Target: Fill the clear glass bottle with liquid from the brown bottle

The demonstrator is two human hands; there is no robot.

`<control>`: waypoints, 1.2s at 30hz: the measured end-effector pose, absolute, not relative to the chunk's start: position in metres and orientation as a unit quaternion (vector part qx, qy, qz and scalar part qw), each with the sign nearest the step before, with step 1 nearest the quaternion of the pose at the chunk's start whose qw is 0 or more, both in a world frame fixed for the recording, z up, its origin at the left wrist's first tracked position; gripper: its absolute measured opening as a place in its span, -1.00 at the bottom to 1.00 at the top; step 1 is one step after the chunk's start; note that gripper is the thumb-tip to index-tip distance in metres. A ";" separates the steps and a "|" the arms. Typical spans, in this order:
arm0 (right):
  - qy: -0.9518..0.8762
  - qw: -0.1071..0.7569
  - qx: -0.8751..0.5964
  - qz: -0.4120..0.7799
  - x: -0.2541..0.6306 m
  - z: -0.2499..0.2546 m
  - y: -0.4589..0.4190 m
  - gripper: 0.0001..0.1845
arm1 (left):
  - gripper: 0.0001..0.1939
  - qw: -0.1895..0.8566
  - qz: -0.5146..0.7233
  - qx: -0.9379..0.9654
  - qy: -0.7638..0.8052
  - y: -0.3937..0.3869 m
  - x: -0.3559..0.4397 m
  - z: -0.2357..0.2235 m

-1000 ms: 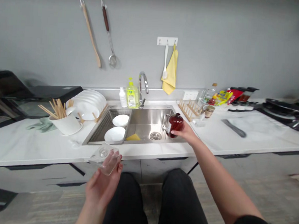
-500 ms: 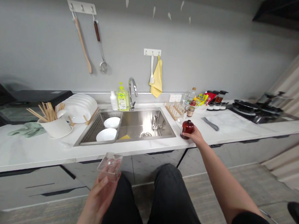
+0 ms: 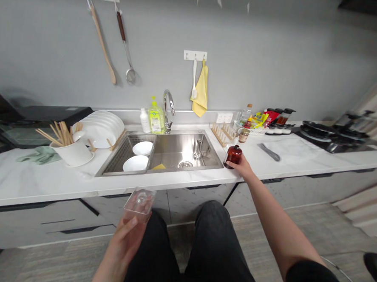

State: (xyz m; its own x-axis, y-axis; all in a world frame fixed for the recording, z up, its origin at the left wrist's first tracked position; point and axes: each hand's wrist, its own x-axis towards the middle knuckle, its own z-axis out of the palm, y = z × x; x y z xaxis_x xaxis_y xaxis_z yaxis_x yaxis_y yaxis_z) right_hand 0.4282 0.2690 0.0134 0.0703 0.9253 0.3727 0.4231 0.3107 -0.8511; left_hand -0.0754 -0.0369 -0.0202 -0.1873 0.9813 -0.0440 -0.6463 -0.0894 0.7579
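Observation:
My right hand [image 3: 242, 167] is shut around a dark red glass bottle [image 3: 233, 156] with a rounded dark cap. The bottle is upright, just past the right corner of the steel sink [image 3: 186, 171], over the white marble counter [image 3: 289, 164]. I cannot tell whether it touches the stone. My left hand [image 3: 125, 239] is low, in front of the counter edge above my knees, holding a clear square glass piece [image 3: 140, 205] with a round hollow. My fingers hide its lower corner.
The sink holds white bowls [image 3: 136, 163] and a yellow sponge [image 3: 159, 167]. Behind it stand a chrome faucet [image 3: 168, 110] and a green dish soap bottle [image 3: 156, 118]. A wooden rack [image 3: 222, 134], stacked plates [image 3: 101, 129], and a chopstick holder [image 3: 71, 151] sit on the counter.
My right hand has carried the red bottle from over the sink's right side onto the counter side, then back slightly left. The left hand has raised the clear glass piece. The view has tilted upward.

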 end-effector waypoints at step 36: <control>-0.716 0.353 -0.376 0.471 0.267 -0.024 0.060 -0.28 | -0.35 -0.094 0.140 0.653 0.738 0.052 -0.318 0.074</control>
State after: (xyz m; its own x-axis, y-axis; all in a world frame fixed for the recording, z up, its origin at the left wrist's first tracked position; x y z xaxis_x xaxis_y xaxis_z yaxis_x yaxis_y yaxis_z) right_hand 0.2667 0.0596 -0.0239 -0.4685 0.8703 0.1519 0.2054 0.2745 -0.9394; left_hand -0.3177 0.0524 0.0742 -0.1287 0.9383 0.3210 0.9907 0.1073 0.0833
